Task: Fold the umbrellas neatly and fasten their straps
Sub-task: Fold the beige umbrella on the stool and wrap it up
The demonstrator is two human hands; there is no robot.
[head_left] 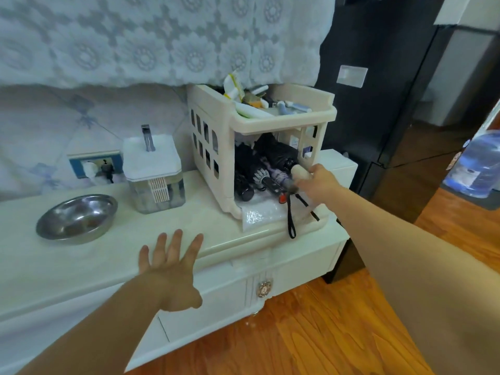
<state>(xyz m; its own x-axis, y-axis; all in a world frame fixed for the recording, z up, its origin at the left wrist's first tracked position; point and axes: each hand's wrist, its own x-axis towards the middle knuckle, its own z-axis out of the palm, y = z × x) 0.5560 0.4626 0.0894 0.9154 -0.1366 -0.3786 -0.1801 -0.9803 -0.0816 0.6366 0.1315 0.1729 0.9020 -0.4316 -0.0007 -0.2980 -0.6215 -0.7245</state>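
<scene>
Several folded umbrellas lie in the open lower shelf of a cream plastic rack on a white cabinet. My right hand grips the pale handle of a black umbrella at the shelf's mouth. Beside it lie a purple-handled umbrella and other black umbrellas, with a black wrist loop hanging over the shelf's front edge. My left hand hovers flat with fingers spread over the cabinet's front edge, holding nothing.
A steel bowl sits at the cabinet's left. A clear container with a white lid stands by a wall socket. The rack's top tray holds small items. A black fridge stands right; wooden floor lies below.
</scene>
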